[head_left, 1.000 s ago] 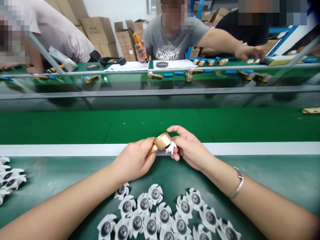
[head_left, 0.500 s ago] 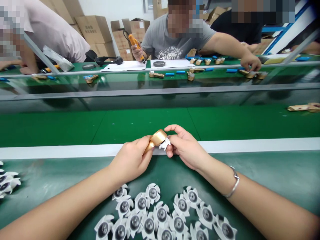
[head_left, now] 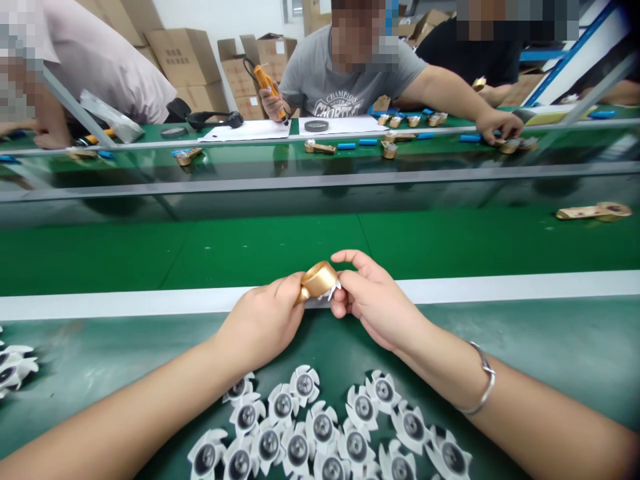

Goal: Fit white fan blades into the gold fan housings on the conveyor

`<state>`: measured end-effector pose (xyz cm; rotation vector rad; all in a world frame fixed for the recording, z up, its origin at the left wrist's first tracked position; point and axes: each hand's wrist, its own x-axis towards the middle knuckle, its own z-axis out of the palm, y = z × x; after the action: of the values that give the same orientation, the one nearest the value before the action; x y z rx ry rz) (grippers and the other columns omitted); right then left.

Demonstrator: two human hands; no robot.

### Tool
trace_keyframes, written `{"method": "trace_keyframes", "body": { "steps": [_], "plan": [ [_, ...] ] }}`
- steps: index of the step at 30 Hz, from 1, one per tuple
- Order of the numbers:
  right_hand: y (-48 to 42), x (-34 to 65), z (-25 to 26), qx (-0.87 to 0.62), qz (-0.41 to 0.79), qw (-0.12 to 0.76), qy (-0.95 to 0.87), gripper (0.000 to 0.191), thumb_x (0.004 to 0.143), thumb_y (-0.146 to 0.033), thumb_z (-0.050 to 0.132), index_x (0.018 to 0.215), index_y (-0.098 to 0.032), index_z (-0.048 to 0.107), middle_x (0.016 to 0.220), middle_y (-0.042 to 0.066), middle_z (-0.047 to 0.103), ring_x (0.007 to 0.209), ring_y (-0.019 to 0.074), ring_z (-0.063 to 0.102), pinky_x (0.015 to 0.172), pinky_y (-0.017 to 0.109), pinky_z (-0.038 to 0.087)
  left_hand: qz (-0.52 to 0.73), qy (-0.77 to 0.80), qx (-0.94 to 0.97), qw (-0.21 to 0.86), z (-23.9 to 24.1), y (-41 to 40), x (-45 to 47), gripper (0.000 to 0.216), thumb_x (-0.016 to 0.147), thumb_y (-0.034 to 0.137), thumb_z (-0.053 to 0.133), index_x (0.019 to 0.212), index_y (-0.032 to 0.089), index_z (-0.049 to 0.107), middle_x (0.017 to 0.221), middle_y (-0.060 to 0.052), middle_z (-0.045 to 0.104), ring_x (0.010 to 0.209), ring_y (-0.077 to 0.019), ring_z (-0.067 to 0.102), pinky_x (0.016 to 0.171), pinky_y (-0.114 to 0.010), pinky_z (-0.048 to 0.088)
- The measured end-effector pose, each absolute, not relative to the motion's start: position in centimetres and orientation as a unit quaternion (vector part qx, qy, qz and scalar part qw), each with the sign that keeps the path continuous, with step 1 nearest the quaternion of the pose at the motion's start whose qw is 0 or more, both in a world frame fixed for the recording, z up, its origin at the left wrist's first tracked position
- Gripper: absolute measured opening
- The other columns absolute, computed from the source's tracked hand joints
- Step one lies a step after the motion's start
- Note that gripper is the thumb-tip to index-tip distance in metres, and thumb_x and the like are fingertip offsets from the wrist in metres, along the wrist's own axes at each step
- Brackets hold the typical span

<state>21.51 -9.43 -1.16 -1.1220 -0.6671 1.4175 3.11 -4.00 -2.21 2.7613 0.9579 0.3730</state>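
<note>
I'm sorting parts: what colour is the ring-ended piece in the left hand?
The ring-ended piece is gold, best seen in the head view.

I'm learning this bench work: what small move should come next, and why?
Perhaps press the white plastic-looking bladed rotor into the shiny gold ring with the right hand: it touches the rotor, which shows below the ring, while the left hand grips the ring's stem.

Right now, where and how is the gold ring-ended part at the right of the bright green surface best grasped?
Probably by its straight handle, coming from the left in the view, with thumb and finger across its long sides: this narrow bar points left, away from the wider ring end, and nothing lies over it.
</note>
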Motion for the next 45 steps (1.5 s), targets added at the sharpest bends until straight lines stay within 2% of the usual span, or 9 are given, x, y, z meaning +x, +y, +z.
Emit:
{"method": "trace_keyframes", "body": {
  "steps": [4, 8, 11, 14, 19, 23, 26, 30, 45],
  "plan": [
    [-9.5, 21.6, -1.1, -0.408, 0.701, 0.54, -0.224, 0.034, 0.072, -0.017, 0.057, 0.104, -0.018, 0.045, 0.055, -0.006, 0.052, 0.046, 0.0114, 0.05, 0.051, 0.021, 0.043, 0.153, 0.319, 0.917, 0.181, -1.5, -3.9, 3.2, 0.024, 0.092, 0.022, 0.038, 0.11, 0.015, 0.051, 0.096, -0.008, 0.063, 0.079, -0.0198, 0.06, 0.069, -0.03, 0.045],
    [-9.4, 21.9, -1.6, -0.329, 0.753, 0.518, -0.238, 0.02, 0.085, -0.019, 0.053, 0.104, -0.015, 0.047, 0.066, 0.001, 0.058, 0.054, 0.0151, 0.058, 0.058, 0.027, 0.048, 0.197, 0.319, 0.786, 0.492, -1.1, -3.6, 3.2, 0.033, 0.093, 0.045, 0.043, 0.084, 0.015, 0.053, 0.065, 0.001, 0.05, 0.053, -0.0104, 0.045, 0.051, -0.022, 0.035],
    [-9.2, 22.3, -2.2, -0.349, 0.732, 0.517, -0.273, 0.019, 0.095, -0.028, 0.047, 0.11, -0.016, 0.046, 0.071, 0.004, 0.06, 0.056, 0.0168, 0.058, 0.056, 0.028, 0.047, 0.209, 0.292, 0.57, 0.739, -1.1, -3.1, 3.3, 0.048, 0.094, 0.052, 0.028, 0.089, 0.013, 0.055, 0.056, 0.003, 0.042, 0.037, -0.007, 0.03, 0.038, -0.02, 0.025],
    [-9.0, 22.7, -2.6, -0.355, 0.726, 0.514, -0.288, 0.02, 0.097, -0.034, 0.049, 0.111, -0.019, 0.046, 0.072, 0.002, 0.06, 0.056, 0.0164, 0.056, 0.056, 0.028, 0.047, 0.234, 0.256, 0.422, 0.838, -1.3, -2.4, 3.2, 0.042, 0.093, 0.043, 0.03, 0.098, 0.012, 0.057, 0.059, 0.003, 0.042, 0.036, -0.0062, 0.031, 0.037, -0.019, 0.026],
    [-9.1, 22.2, -2.9, -0.381, 0.714, 0.479, -0.339, 0.029, 0.092, -0.045, 0.061, 0.103, -0.019, 0.052, 0.073, 0.001, 0.059, 0.058, 0.0148, 0.057, 0.057, 0.026, 0.046, 0.302, 0.226, 0.33, 0.865, -1.3, -1.9, 3.0, 0.032, 0.09, 0.044, 0.05, 0.102, 0.015, 0.057, 0.074, 0.002, 0.045, 0.051, -0.0059, 0.044, 0.05, -0.019, 0.041],
    [-9.5, 21.0, -3.4, -0.426, 0.65, 0.427, -0.462, 0.039, 0.077, -0.041, 0.08, 0.098, -0.015, 0.06, 0.076, 0.002, 0.061, 0.062, 0.0136, 0.058, 0.058, 0.023, 0.045, 0.328, 0.248, 0.38, 0.828, -1.3, -2.6, 3.5, 0.028, 0.082, 0.035, 0.07, 0.099, 0.017, 0.055, 0.089, -0.002, 0.054, 0.078, -0.0142, 0.06, 0.069, -0.025, 0.05],
    [-9.8, 20.5, -3.5, -0.436, 0.626, 0.421, -0.49, 0.034, 0.076, -0.039, 0.08, 0.091, -0.013, 0.063, 0.079, 0.003, 0.062, 0.063, 0.0132, 0.058, 0.059, 0.023, 0.046, 0.332, 0.264, 0.457, 0.782, -1.4, -3.5, 4.0, 0.033, 0.077, 0.028, 0.076, 0.097, 0.015, 0.054, 0.083, -0.003, 0.059, 0.072, -0.0126, 0.06, 0.067, -0.023, 0.049],
    [-9.8, 20.6, -2.9, -0.451, 0.631, 0.39, -0.496, 0.036, 0.078, -0.045, 0.075, 0.08, -0.012, 0.06, 0.069, 0.002, 0.06, 0.061, 0.0151, 0.061, 0.055, 0.023, 0.046, 0.345, 0.278, 0.496, 0.747, -1.9, -4.0, 4.2, 0.037, 0.073, 0.023, 0.079, 0.096, 0.012, 0.053, 0.08, -0.005, 0.064, 0.066, -0.0116, 0.06, 0.065, -0.023, 0.048],
    [-9.5, 20.9, -2.5, -0.439, 0.634, 0.384, -0.507, 0.039, 0.082, -0.05, 0.067, 0.088, -0.013, 0.06, 0.064, 0.003, 0.062, 0.056, 0.014, 0.058, 0.054, 0.022, 0.046, 0.327, 0.326, 0.495, 0.736, -2.0, -3.5, 4.0, 0.039, 0.078, 0.043, 0.074, 0.095, 0.014, 0.056, 0.093, -0.009, 0.067, 0.076, -0.0159, 0.065, 0.067, -0.024, 0.052]
  ]
}}
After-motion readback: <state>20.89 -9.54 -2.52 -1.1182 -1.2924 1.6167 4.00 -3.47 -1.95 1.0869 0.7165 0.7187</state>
